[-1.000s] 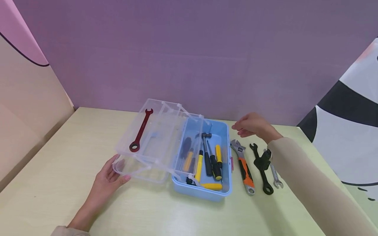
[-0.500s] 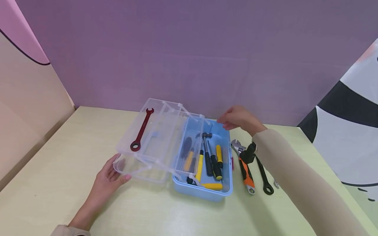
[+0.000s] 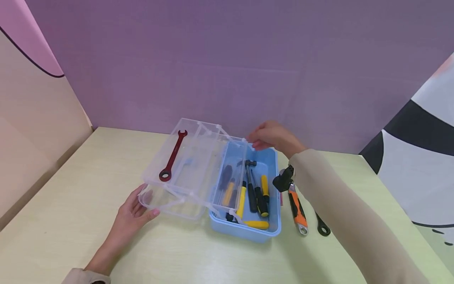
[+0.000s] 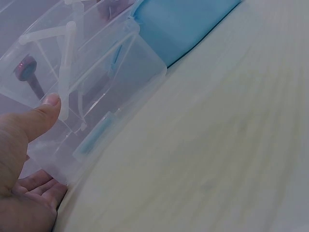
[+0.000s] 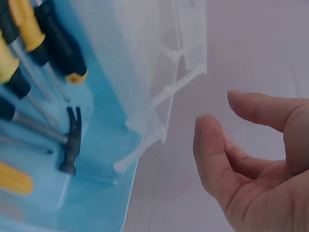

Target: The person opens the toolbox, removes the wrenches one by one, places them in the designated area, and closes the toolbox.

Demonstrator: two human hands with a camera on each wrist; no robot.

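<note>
Right hand (image 3: 271, 136) nearer — clear tray (image 3: 198, 165)

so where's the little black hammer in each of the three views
Head: the hammer lies in the middle of the blue box, head toward the far wall, among the yellow and black screwdrivers.
Left wrist: not in it; only a corner of the blue box shows at the top.
Right wrist: the hammer lies at lower left on the blue floor.
Shared landmark: the blue box beside the clear tray.
</note>
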